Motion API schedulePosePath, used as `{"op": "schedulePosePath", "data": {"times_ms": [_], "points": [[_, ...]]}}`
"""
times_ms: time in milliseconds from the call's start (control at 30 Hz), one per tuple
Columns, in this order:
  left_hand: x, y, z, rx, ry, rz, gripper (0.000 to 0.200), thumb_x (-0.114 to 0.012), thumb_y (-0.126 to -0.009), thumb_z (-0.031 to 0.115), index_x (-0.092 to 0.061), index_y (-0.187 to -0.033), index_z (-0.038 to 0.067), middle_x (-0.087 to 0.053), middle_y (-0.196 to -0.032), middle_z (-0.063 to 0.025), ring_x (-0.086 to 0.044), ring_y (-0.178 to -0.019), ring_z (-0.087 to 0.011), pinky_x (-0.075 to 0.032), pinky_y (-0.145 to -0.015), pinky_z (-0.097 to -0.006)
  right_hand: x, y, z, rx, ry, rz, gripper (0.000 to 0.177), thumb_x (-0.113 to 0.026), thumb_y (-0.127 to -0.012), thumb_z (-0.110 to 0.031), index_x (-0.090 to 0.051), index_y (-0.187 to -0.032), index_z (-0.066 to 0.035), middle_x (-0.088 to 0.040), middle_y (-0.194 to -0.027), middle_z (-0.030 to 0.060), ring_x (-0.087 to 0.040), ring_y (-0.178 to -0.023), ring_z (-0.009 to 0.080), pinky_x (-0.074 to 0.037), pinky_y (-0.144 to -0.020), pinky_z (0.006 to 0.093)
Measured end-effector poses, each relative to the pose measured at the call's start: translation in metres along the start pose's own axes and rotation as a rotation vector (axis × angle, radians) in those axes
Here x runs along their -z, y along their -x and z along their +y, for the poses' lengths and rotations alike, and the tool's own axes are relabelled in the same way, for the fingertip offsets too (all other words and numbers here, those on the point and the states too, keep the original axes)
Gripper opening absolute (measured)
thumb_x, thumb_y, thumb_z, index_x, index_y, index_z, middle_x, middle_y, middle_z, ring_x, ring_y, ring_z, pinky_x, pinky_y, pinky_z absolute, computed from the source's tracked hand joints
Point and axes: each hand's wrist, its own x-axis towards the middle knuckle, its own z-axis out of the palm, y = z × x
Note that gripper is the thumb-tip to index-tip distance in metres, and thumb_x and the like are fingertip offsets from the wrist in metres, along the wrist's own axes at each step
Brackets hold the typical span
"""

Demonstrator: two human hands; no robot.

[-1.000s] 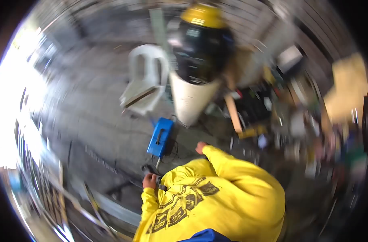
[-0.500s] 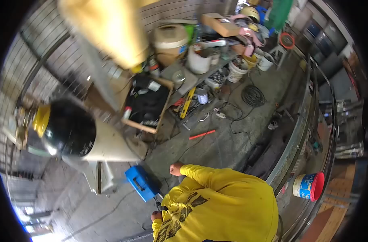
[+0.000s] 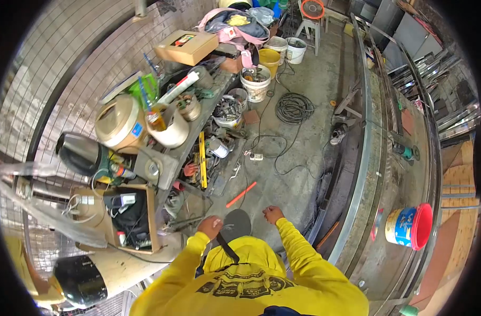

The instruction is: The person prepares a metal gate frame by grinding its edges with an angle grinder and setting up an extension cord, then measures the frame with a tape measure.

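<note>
My left hand (image 3: 210,226) is closed, its fingers curled at the edge of a dark grey rounded piece (image 3: 236,223) with a pale mark on it. A black strap (image 3: 227,247) runs from beside that hand down over my yellow sleeved top (image 3: 245,253). To the right, my right hand (image 3: 272,214) is closed too, fingertips pressed together over the concrete floor. I cannot tell what, if anything, is inside either hand. Beyond the hands, an orange-red strip (image 3: 241,194) lies on the floor.
A low bench (image 3: 190,134) on the left carries containers and tools. White buckets (image 3: 256,89) and a coiled black cable (image 3: 294,108) are farther off. A carton of black items (image 3: 155,224) stands at left. Metal rails (image 3: 351,205) and a red-rimmed bucket (image 3: 403,226) are on the right.
The view has swung right, taking the blue box out of sight. My hands, earlier nearer the blue box at lower left, are now stretched forward and apart. The grey piece has come into view.
</note>
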Motion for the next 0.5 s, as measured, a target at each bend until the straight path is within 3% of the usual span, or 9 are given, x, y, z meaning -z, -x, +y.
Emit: {"op": "schedulePosePath", "data": {"times_ms": [100,200,233,333,400,500], "points": [[0.006,-0.112,0.077,-0.241,0.045,-0.139,0.023,-0.058,-0.085,0.025,-0.062,-0.095,0.004,-0.061,-0.091,-0.0163,-0.058,-0.085,-0.0375,-0.047,-0.075,-0.0425,0.042,-0.071,-0.009,0.199,0.116,0.131,0.018,-0.059,-0.084,-0.019,-0.063,-0.080,-0.002,-0.061,-0.069,0.0062,-0.057,-0.059,0.0162,-0.046,-0.058,0.0292],[0.018,-0.213,0.132,-0.340,0.094,-0.130,0.024,-0.058,-0.085,0.025,-0.062,-0.095,0.004,-0.061,-0.089,-0.0161,-0.059,-0.084,-0.0369,-0.047,-0.074,-0.0423,0.093,-0.120,-0.090,0.360,0.145,0.222,0.016,-0.058,-0.085,-0.017,-0.062,-0.080,-0.003,-0.060,-0.069,0.0049,-0.056,-0.059,0.0144,-0.045,-0.057,0.0280],[0.024,-0.250,0.149,-0.345,0.104,-0.087,0.024,-0.058,-0.085,0.025,-0.063,-0.095,0.004,-0.062,-0.088,-0.0159,-0.059,-0.083,-0.0366,-0.047,-0.074,-0.0421,0.104,-0.164,-0.095,0.336,0.027,0.158,0.022,-0.057,-0.087,-0.022,-0.062,-0.080,-0.002,-0.062,-0.070,0.0067,-0.056,-0.058,0.0158,-0.045,-0.058,0.0287],[0.018,-0.325,0.166,-0.321,0.146,0.039,0.021,-0.060,-0.086,0.023,-0.063,-0.091,0.003,-0.062,-0.085,-0.0132,-0.061,-0.079,-0.0309,-0.047,-0.070,-0.0369,0.158,-0.211,-0.189,0.422,0.359,0.242,0.028,-0.055,-0.088,-0.026,-0.062,-0.077,-0.001,-0.061,-0.066,0.0087,-0.055,-0.057,0.0163,-0.044,-0.056,0.0297],[0.042,-0.360,0.200,-0.269,0.160,0.035,0.020,-0.061,-0.085,0.021,-0.063,-0.092,0.003,-0.062,-0.085,-0.0131,-0.061,-0.079,-0.0307,-0.048,-0.070,-0.0366,0.184,-0.239,-0.258,0.495,0.034,0.187,0.033,-0.055,-0.088,-0.028,-0.060,-0.072,-0.001,-0.058,-0.060,0.0101,-0.053,-0.054,0.0164,-0.042,-0.054,0.0307],[0.049,-0.382,0.212,-0.228,0.143,0.003,0.020,-0.060,-0.086,0.022,-0.064,-0.093,0.004,-0.063,-0.087,-0.0134,-0.061,-0.078,-0.0292,-0.048,-0.070,-0.0367,0.222,-0.205,-0.430,0.698,0.082,0.221,0.033,-0.055,-0.088,-0.028,-0.060,-0.069,-0.002,-0.057,-0.057,0.0065,-0.051,-0.051,0.0153,-0.040,-0.051,0.0312]]}}
